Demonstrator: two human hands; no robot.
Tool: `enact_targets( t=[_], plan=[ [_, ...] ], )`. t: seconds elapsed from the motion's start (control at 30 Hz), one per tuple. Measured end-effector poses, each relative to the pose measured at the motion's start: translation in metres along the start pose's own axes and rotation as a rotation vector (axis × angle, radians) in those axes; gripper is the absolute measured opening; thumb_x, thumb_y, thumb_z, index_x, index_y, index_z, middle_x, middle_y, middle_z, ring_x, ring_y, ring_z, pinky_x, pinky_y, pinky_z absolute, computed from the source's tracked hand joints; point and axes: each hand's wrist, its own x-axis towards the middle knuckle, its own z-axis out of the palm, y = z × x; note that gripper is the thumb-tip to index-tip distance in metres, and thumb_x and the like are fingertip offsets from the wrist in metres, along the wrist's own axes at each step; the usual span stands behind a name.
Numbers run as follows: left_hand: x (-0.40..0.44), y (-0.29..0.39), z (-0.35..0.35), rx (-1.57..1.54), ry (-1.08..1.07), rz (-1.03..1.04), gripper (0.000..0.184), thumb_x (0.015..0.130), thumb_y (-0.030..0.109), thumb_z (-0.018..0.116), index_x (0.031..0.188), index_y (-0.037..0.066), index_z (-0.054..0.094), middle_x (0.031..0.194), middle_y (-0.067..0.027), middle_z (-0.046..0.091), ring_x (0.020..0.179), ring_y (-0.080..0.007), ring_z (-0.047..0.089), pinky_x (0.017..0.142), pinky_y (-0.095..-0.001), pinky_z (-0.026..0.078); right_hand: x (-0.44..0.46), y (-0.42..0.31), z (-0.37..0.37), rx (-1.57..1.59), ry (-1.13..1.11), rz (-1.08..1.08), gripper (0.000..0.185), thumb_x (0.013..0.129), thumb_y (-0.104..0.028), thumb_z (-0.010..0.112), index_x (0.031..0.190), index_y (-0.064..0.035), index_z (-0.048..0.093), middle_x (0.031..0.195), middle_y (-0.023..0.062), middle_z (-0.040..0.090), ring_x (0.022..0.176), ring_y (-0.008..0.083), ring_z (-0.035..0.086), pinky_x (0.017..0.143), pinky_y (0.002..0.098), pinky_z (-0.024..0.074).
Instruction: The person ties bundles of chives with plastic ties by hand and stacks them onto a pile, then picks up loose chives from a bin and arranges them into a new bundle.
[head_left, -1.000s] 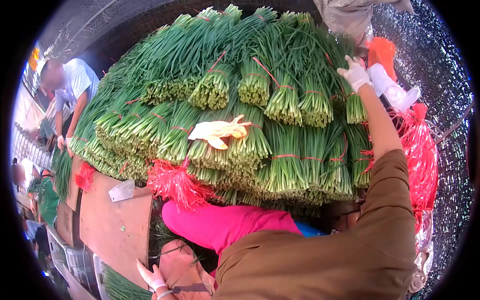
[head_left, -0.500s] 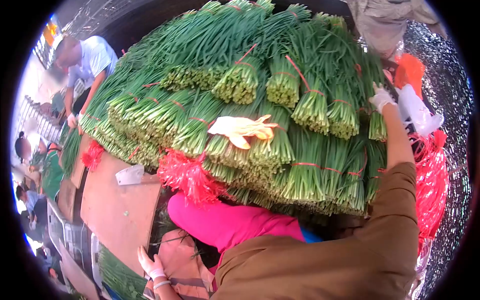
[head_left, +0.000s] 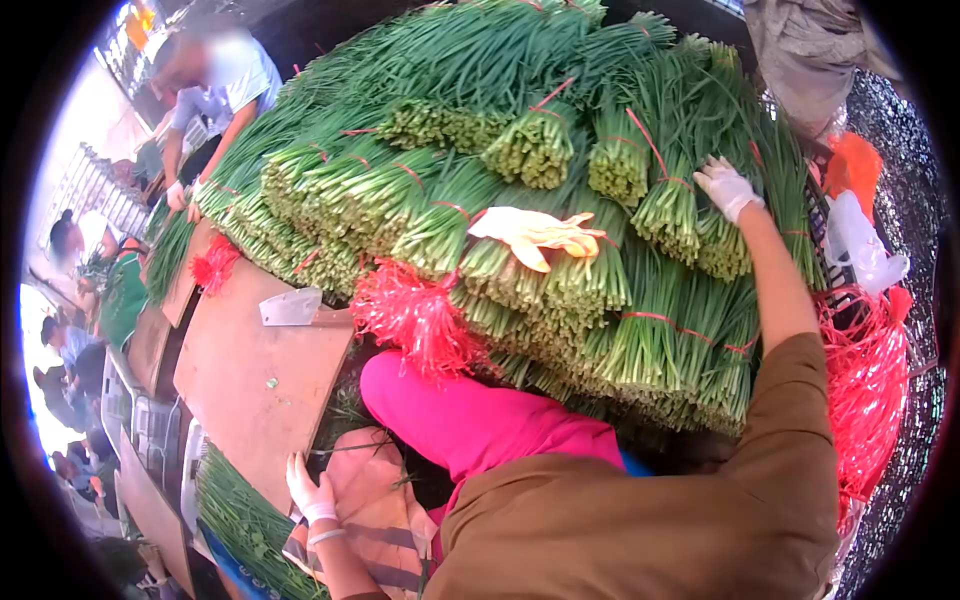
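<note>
In the head view, the right hand (head_left: 728,188) had moved from the end bundle (head_left: 790,190) onto the neighbouring bundle (head_left: 722,245), high on the pile (head_left: 440,60), putting that one under its touch. Its fingers were spread, gripping nothing visible. The left hand (head_left: 312,487) (gloved too) rested, fingers apart, by the board's edge (head_left: 298,470).

Right hand (head_left: 728,188) on green bundle (head_left: 724,250); left hand (head_left: 312,490) at board (head_left: 245,385) edge; cleaver (head_left: 291,308) atop.
</note>
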Motion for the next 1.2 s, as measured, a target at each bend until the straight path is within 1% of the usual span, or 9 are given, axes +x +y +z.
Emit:
enact_targets(
  t=[0.17, 0.23, 0.5, 0.63, 0.83, 0.9, 0.97, 1.07, 1.2],
  plan=[
    [0.001, -0.002, 0.002, -0.005, 0.019, -0.008, 0.066, 0.066, 0.009, 0.064, 0.129, 0.002, 0.048, 0.133, -0.0234, 0.045, 0.123, -0.0387, 0.042, 0.106, -0.0439, 0.034, 0.012, -0.015, -0.143, 0.321, -0.14, 0.502, 0.047, 0.083, -0.04, 0.053, 0.118, -0.0094, 0.061, 0.12, 0.0159, 0.06, 0.11, 0.0314, 0.057, 0.095, 0.0387, 0.0447],
    [0.0, -0.003, 0.002, -0.005, 0.021, -0.018, 0.065, 0.065, 0.009, 0.064, 0.129, 0.003, 0.049, 0.133, -0.023, 0.046, 0.123, -0.0383, 0.043, 0.105, -0.0436, 0.035, 0.019, -0.037, -0.161, 0.458, 0.199, 0.45, 0.046, 0.082, -0.04, 0.053, 0.118, -0.0128, 0.061, 0.12, 0.0108, 0.061, 0.108, 0.0291, 0.058, 0.093, 0.0383, 0.0456],
    [0.0, -0.006, 0.004, -0.035, 0.049, 0.005, 0.064, 0.065, 0.008, 0.065, 0.128, 0.005, 0.05, 0.132, -0.0214, 0.047, 0.122, -0.0372, 0.044, 0.105, -0.0435, 0.035, 0.078, -0.12, -0.161, 0.488, 0.349, -0.049, 0.039, 0.09, -0.035, 0.045, 0.111, -0.0088, 0.064, 0.114, 0.0116, 0.063, 0.105, 0.0297, 0.059, 0.091, 0.0391, 0.0457],
    [0.002, -0.009, 0.005, -0.031, 0.045, -0.015, 0.063, 0.065, 0.008, 0.065, 0.127, 0.005, 0.052, 0.132, -0.021, 0.048, 0.122, -0.037, 0.044, 0.105, -0.0434, 0.035, 0.112, -0.134, -0.164, 0.457, 0.063, 0.08, 0.031, 0.09, -0.027, 0.043, 0.103, -0.0101, 0.066, 0.102, 0.0155, 0.066, 0.103, 0.031, 0.06, 0.091, 0.0413, 0.044],
    [-0.001, -0.015, 0.001, -0.096, 0.049, -0.021, 0.056, 0.068, 0.005, 0.062, 0.124, 0.002, 0.053, 0.13, -0.0194, 0.05, 0.12, -0.035, 0.047, 0.105, -0.0419, 0.036, 0.085, -0.104, -0.135, 0.388, -0.162, 0.088, 0.045, 0.091, -0.038, 0.039, 0.121, -0.0102, 0.059, 0.129, 0.0161, 0.054, 0.123, 0.0331, 0.048, 0.106, 0.0361, 0.0335],
    [0.003, -0.02, 0.005, -0.124, 0.07, 0.0, 0.056, 0.068, 0.005, 0.062, 0.124, 0.002, 0.054, 0.128, -0.0193, 0.051, 0.12, -0.0347, 0.047, 0.104, -0.0416, 0.036, 0.079, -0.068, -0.084, 0.573, 0.091, -0.047, 0.048, 0.09, -0.042, 0.041, 0.125, -0.0123, 0.057, 0.136, 0.0152, 0.048, 0.129, 0.0315, 0.041, 0.108, 0.0355, 0.0293],
    [0.007, -0.02, 0.005, -0.13, 0.079, -0.045, 0.056, 0.068, 0.004, 0.063, 0.123, 0.002, 0.054, 0.127, -0.0192, 0.052, 0.119, -0.0344, 0.048, 0.104, -0.0415, 0.036, 0.083, -0.077, -0.082, 0.706, 0.048, 0.175, 0.038, 0.092, -0.026, 0.044, 0.126, -0.0136, 0.056, 0.136, 0.0119, 0.049, 0.13, 0.0308, 0.04, 0.107, 0.0366, 0.0331],
    [0.01, -0.025, 0.003, -0.174, 0.085, -0.064, 0.056, 0.068, 0.004, 0.064, 0.123, 0.002, 0.054, 0.125, -0.0191, 0.053, 0.118, -0.0341, 0.048, 0.103, -0.0414, 0.037, 0.102, -0.094, -0.082, 0.126, 0.165, -0.231, 0.029, 0.087, -0.009, 0.05, 0.114, -0.0078, 0.06, 0.126, 0.01, 0.056, 0.124, 0.0291, 0.047, 0.099, 0.0379, 0.0423],
    [0.01, -0.024, 0.001, -0.196, 0.08, -0.057, 0.056, 0.067, 0.005, 0.065, 0.122, 0.002, 0.055, 0.125, -0.0187, 0.054, 0.118, -0.0338, 0.049, 0.103, -0.0409, 0.037, 0.116, -0.115, -0.143, 0.22, -0.241, 0.128, 0.029, 0.087, -0.023, 0.048, 0.101, -0.0065, 0.069, 0.113, 0.0123, 0.065, 0.105, 0.0321, 0.062, 0.086, 0.0453, 0.0478]
  ],
)
